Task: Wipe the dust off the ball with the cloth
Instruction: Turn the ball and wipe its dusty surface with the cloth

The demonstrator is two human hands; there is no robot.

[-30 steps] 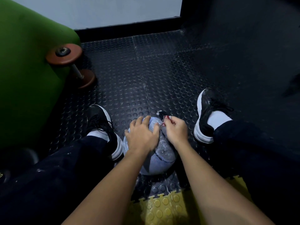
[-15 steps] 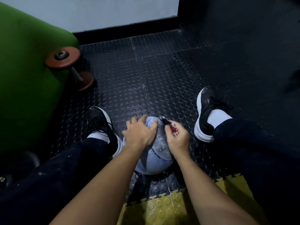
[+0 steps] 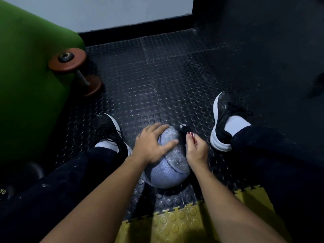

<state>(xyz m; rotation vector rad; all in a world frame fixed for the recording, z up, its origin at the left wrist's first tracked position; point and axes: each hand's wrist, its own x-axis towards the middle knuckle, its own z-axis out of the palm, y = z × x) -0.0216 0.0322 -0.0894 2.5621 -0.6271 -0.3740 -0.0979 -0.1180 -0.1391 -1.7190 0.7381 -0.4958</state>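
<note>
A dusty grey-blue ball (image 3: pixel 171 168) with dark seams rests on the studded black floor between my feet. My left hand (image 3: pixel 151 143) lies flat on its upper left side, fingers spread. My right hand (image 3: pixel 196 151) is closed on a small dark cloth (image 3: pixel 185 128) with a red patch, held against the ball's upper right side. Most of the cloth is hidden in my fist.
A brown dumbbell (image 3: pixel 75 71) lies at the left against a big green padded thing (image 3: pixel 29 76). My black shoes (image 3: pixel 224 120) flank the ball. A yellow mat piece (image 3: pixel 175 223) borders the near floor, and a dark wall base (image 3: pixel 140 28) runs behind.
My left hand has flattened and spread over the ball's top. My right hand with the cloth slid down the ball's right side. The ball turned slightly.
</note>
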